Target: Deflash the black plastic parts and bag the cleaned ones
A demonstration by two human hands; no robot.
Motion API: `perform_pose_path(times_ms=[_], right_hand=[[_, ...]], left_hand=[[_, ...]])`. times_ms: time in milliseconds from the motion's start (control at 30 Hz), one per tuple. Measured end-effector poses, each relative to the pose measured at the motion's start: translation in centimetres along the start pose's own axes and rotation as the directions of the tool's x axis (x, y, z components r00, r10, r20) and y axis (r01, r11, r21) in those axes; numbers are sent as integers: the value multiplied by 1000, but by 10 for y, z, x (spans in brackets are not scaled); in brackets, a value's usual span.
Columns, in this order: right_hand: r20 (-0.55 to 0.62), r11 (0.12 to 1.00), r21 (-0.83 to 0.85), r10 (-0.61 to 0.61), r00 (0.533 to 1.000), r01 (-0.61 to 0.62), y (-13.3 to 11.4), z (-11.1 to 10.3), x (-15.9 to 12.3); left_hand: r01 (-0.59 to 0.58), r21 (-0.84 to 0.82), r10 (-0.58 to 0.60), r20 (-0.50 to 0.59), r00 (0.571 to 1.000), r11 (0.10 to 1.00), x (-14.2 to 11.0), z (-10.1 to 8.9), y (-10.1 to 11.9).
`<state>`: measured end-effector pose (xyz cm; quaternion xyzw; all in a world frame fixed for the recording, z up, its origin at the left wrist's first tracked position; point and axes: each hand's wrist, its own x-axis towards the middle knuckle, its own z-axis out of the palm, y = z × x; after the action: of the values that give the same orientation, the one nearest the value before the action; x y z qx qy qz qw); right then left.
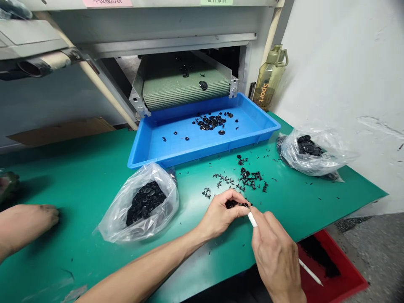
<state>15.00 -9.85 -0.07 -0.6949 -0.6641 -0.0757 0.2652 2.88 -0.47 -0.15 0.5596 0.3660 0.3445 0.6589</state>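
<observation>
My left hand is closed, pinching a small black plastic part between thumb and forefinger above the green tabletop. In my right hand is a thin white stick-like tool. Its near end touches or almost touches the black part, and its long tail sticks out behind my palm. What kind of tip it has is hidden by my fingers. Just beyond my hands lie loose small black plastic parts, some branched, with tiny black scraps scattered around them.
A blue tray holding black parts sits under the end of a green conveyor belt. Plastic bags of black parts stand left and right. A red bin is below, a bottle behind. Another person's hand is at left.
</observation>
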Motion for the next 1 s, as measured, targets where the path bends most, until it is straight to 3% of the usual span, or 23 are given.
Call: perform_pose_path(times_ms=[167,367,533,667,1000], right_hand=[[11,998,55,29,1000,-30,2,7,3],[315,880,400,130,940,-256,16,1,21],[482,820,448,113,869,-356,22,-4,32],[507,805,461,106,855,-373,24,-3,36],[696,517,609,16,718,-601,35,-2,45]], left_hand=[[-23,30,23,-24,999,999,-2,0,1],[-41,52,40,15,999,998,-1,-4,1],[-71,150,66,37,997,986,1,-5,1],[-108,210,96,64,993,972,2,-6,2],[-174,242,144,134,980,955,5,-9,1]])
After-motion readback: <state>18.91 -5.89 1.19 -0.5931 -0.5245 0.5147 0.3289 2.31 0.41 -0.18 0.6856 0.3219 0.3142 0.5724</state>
